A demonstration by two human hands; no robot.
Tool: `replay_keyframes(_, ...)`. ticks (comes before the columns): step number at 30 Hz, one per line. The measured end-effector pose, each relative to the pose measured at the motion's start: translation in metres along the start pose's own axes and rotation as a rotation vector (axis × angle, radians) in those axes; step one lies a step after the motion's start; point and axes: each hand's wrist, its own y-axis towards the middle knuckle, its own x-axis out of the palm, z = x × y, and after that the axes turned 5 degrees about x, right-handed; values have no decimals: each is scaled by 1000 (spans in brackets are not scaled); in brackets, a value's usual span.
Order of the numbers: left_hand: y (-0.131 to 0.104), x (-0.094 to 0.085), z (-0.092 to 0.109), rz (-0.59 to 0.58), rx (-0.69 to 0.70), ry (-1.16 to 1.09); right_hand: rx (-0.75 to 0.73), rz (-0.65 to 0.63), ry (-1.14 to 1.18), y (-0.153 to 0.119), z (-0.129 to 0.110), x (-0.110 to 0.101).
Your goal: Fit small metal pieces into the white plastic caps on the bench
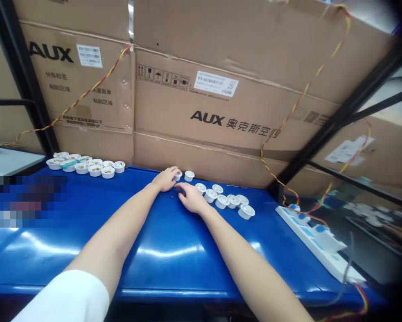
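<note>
You are reaching both arms across the blue counter (160, 250) toward its far edge, where the cardboard boxes (221, 89) are standing as a backstop. Your left hand (165, 179) is resting on the counter with its fingers (173, 171) curled loosely around a small white cup (178, 175), touching it from the side, probably to steady it or slide it; whether the fingers are actually pinching it, you cannot tell from this view. Your right hand (191, 198) is lying palm down just beside it, fingers (184, 188) slightly spread and pointing toward a small dark speck (173, 195) between the two hands. Another cup (189, 175) is sitting just right of the touched one. A row of white cups (226, 200) is trailing away from your right hand toward the counter's right edge, seemingly kept within easy reach. A second cluster of cups (87, 165), some showing contents, is sitting near the far left corner, well apart. A white power strip (318, 241) is lying along the right edge, with a red and yellow cable (284, 129) running up over the boxes.
</note>
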Motion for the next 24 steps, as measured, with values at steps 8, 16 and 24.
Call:
replay_keyframes(8,-30,-24,-3,88,-245,-213,-134,-135,29,0,8,-4)
replay_keyframes(16,-47,-35,7,103,-262,-267,-150,-146,27,7,4,-3)
replay_keyframes(24,-48,-38,13,82,-213,-233,-130,-121,12,6,6,1)
